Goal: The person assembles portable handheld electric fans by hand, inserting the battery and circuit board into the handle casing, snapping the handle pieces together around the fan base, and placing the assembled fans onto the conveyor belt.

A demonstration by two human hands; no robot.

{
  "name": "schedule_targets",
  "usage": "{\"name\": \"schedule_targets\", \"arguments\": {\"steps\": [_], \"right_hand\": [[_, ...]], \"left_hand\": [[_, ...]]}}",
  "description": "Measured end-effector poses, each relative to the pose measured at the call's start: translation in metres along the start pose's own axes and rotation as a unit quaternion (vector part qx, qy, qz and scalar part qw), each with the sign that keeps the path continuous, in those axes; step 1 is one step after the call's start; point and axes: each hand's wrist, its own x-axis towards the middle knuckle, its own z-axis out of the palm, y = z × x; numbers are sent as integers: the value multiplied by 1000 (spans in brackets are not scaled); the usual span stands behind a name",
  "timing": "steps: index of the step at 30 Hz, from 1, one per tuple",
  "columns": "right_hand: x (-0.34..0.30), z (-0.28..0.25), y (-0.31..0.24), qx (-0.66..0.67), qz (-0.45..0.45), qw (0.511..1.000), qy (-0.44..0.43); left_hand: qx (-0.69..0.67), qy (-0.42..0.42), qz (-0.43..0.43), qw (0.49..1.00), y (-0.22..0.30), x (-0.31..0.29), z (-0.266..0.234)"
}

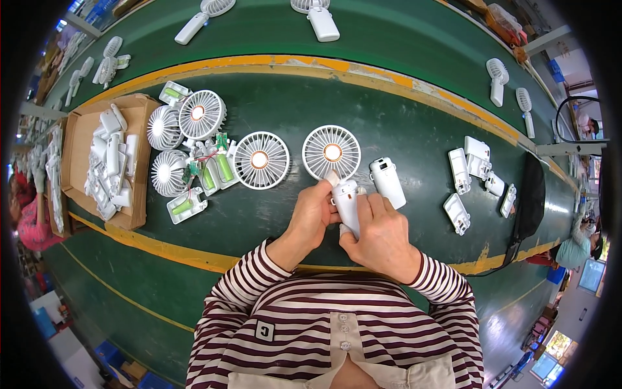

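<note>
1. A white fan (345,192) is over the front of the green table (414,146).
2. The left hand (310,217) pinches its handle; the right hand (381,228) curls its fingers around the other side.
3. A white case (389,185) lies just beside them.
4. Left sits a brown box (142,194) of white bits; right, loose white shells (459,171).
5. Past the yellow edge (408,82), more fans (322,24) lie on a green strip (402,39).
6. The floor (123,301) is green too; someone in pink (37,223) is far left.

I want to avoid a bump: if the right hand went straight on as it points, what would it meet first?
The right hand would first meet the fan handle it touches, then probably the left hand; depth is unclear.
</note>
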Motion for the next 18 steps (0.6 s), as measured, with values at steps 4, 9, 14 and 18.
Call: {"name": "schedule_targets", "arguments": {"steps": [4,9,14,18], "right_hand": [[-1,2,0,-6,-14,1000,16],[-3,2,1,-10,-5,999,37],[-7,0,4,38,10,993,112],[-12,5,15,238,167,957,29]], "left_hand": [[60,43,-4,997,-5,4,0],[87,49,7,995,-3,4,4],[65,63,24,996,1,0,6],[86,11,86,993,7,-4,8]]}}
